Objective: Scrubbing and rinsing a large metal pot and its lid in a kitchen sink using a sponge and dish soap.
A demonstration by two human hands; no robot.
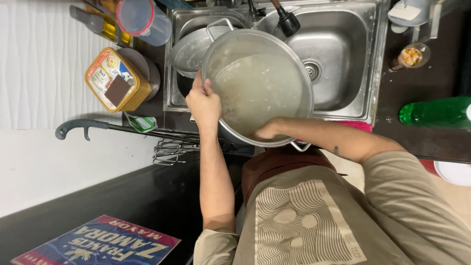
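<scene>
A person is standing at a steel sink (pixel 343 59) in the upper middle of the frame, tilting a large metal pot (pixel 257 86) over its left side. The pot is holding cloudy, soapy-looking water. The left hand (pixel 203 105) is gripping the pot's rim at its left edge, fingers curled over the lip and thumb pressing outside. The right hand (pixel 267 130) is reaching inside the pot near its lower rim; its fingers are partly hiding behind the rim, so it seems to be closing loosely against the inner wall, though I cannot tell for sure. A second steel pan (pixel 189 49) is lying in the sink just behind the pot, and a black tap head (pixel 288 22) is hanging above it. At the upper left a yellow tub (pixel 117 78) is sitting on the dark bench (pixel 147 196). A green bottle (pixel 434 112) is lying at the right edge.
</scene>
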